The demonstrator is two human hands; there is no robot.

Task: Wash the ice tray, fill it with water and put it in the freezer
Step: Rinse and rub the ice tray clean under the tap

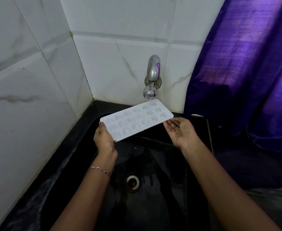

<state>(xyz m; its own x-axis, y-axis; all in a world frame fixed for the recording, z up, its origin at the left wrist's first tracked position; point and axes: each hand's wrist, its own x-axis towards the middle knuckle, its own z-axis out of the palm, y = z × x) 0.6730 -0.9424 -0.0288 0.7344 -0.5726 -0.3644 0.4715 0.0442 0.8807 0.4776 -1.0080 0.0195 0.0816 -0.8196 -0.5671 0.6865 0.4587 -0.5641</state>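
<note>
ice tray (137,120): 1 | left grip (103,137) + right grip (181,133): 2 | tap (153,69): 1 | sink (153,205): 1 | curtain (245,64): 1 | bracelet (101,170): 1

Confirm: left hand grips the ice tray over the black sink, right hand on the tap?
Wrong on the right hand: head view shows it open, palm up, at the right end of the ice tray, not on the tap. Rest is right.

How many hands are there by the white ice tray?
2. The left hand grips the ice tray at its near left end, above the black sink. The right hand lies open, palm up, fingertips at the tray's right edge. None seem hidden.
</note>
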